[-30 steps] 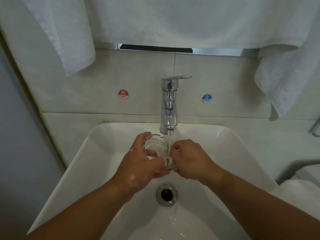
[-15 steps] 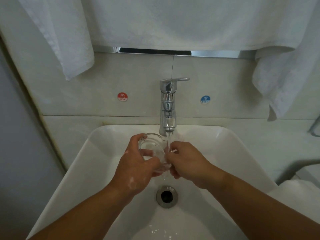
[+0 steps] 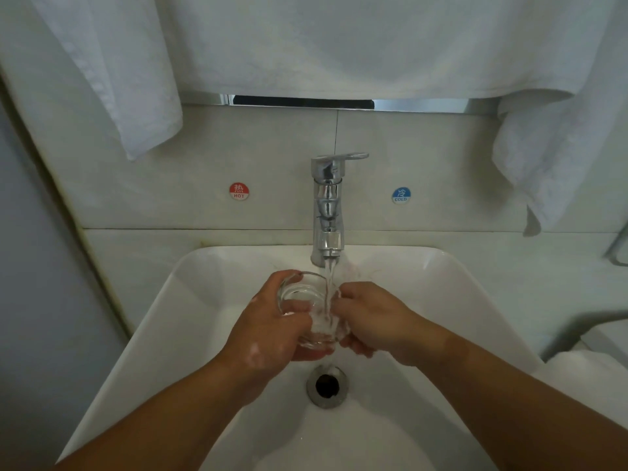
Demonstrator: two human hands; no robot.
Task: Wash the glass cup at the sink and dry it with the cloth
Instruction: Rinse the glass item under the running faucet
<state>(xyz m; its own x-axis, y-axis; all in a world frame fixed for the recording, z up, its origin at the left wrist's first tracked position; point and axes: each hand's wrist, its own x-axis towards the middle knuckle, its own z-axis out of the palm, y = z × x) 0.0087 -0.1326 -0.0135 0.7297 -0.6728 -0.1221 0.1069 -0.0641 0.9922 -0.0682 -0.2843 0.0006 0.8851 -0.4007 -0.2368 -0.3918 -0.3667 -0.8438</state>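
Two hands share the glass cup (image 3: 302, 300) over the middle of the sink (image 3: 204, 300). The left hand (image 3: 268, 334) wraps round it from 9 o'clock, soap suds on its back. The right hand (image 3: 373, 321) curls its fingers onto the wall at 3 o'clock. Chrome faucet (image 3: 328, 205) at 12 o'clock of cup, water stream (image 3: 329, 283) running, drain (image 3: 327, 385) at 6 o'clock. White cloth (image 3: 339, 45) hangs across the top, its ends drooping at 10 and 2 o'clock. The hands hide the cup's lower half. Versus half a second back, the cup sits slightly lower and the stream now hits its right wall. Red sticker (image 3: 239, 191) at 9 o'clock of faucet reads HOT; blue sticker (image 3: 401, 194) at 3 o'clock reads COLD.
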